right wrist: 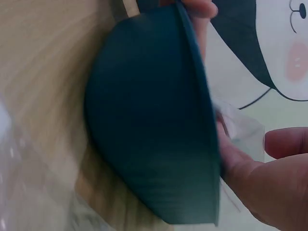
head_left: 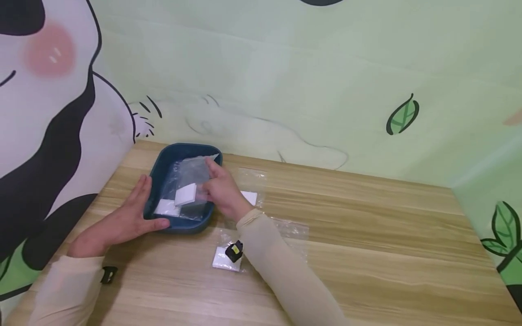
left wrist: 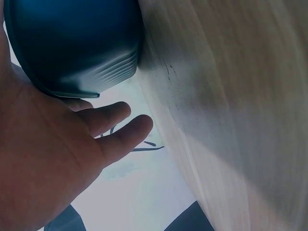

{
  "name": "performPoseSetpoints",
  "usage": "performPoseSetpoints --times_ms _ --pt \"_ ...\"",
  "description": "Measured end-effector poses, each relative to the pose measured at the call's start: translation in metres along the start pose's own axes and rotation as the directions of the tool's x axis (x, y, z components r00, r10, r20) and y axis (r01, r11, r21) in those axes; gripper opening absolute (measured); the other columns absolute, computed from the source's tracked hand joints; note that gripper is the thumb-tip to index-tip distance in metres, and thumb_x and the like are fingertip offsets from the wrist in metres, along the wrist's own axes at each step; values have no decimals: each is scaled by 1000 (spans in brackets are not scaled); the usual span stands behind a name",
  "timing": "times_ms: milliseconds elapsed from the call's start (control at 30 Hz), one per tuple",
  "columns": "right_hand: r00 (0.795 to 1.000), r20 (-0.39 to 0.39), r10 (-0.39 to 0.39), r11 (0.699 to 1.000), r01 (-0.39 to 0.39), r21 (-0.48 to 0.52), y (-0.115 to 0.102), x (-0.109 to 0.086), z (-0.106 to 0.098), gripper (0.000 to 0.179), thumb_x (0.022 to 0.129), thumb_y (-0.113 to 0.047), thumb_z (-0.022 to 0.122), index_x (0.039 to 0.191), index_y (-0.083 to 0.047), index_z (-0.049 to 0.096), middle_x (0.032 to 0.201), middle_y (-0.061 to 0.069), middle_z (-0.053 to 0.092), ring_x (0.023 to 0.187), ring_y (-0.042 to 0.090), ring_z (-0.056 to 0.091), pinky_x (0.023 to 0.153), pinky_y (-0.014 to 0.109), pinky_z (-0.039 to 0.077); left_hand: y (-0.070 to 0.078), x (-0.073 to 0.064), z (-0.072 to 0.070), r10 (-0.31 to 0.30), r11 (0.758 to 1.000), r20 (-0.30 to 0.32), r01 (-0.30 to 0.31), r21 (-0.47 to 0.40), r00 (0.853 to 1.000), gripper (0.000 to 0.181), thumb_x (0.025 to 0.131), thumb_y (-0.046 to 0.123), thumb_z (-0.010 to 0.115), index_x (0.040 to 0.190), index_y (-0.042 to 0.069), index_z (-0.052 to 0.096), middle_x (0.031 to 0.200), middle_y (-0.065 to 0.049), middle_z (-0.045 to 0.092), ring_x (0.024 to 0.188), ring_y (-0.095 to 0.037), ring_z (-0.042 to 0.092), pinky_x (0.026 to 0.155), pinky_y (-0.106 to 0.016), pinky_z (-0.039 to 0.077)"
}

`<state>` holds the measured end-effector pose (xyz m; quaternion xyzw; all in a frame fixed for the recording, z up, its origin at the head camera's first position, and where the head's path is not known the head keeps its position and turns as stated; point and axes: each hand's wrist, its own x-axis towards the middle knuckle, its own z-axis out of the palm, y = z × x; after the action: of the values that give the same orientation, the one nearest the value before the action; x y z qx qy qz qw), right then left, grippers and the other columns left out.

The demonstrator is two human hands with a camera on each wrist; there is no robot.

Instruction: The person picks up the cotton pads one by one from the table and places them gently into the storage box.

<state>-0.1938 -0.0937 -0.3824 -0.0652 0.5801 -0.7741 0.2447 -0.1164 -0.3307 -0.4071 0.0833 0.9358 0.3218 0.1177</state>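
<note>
Pinches a clear bag [head_left: 193,171] containing a white piece [head_left: 185,195] in the right hand [head_left: 224,190], over the blue tray [head_left: 183,226]. Touches the tray's left side with the left hand [head_left: 122,222], straight-fingered. Has more clear bags [head_left: 254,179] near the tray's right side, on the worktop [head_left: 367,226].

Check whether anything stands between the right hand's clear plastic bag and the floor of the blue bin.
Yes, partly: a second bagged white piece lies in the blue bin, near-left, overlapped in the head view by the clear plastic bag that the right hand holds. Nothing else visible stands between.
</note>
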Motion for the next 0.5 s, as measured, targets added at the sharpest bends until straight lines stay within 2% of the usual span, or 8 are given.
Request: performPoseSetpoints --times_ms 133,233,300,400,500 --pt "999 -6 37 999 -36 38 6 4 10 88 83 25 40 162 -10 23 168 5 15 111 31 58 92 46 53 2 0 0 3 1000 0 -3 1 1000 126 88 50 76 157 -1 -16 163 -24 -22 147 -52 -5 110 -71 15" --pt "998 -5 62 996 -61 66 8 5 18 90 82 24 40 162 -10 19 168 4 12 127 38 50 98 52 48 2 0 -1 9 1000 -4 -9 8 1000 125 88 50 76 156 -2 -15 163 -25 -22 147 -52 -5 111 -71 15" --pt "997 -4 76 992 -75 100 10 7 23 92 81 24 40 163 -10 17 168 5 11 131 41 45 102 56 44 2 -1 -1 13 1000 -5 -13 9 1000 125 88 49 76 156 -3 -15 162 -25 -22 147 -53 -5 111 -70 15" --pt "996 -11 88 987 -86 138 14 9 29 95 78 24 41 163 -10 14 169 7 9 139 41 35 106 58 39 2 -1 -1 6 1000 -1 -6 2 1000 125 88 50 76 156 -2 -16 162 -24 -22 147 -53 -5 111 -70 15" --pt "996 -41 80 989 -75 124 19 13 35 97 75 22 46 162 -6 13 169 10 7 147 34 22 114 51 30 1 -2 0 6 1000 -4 -6 -6 1000 125 88 49 76 156 -2 -16 162 -26 -22 147 -54 -4 111 -70 15"
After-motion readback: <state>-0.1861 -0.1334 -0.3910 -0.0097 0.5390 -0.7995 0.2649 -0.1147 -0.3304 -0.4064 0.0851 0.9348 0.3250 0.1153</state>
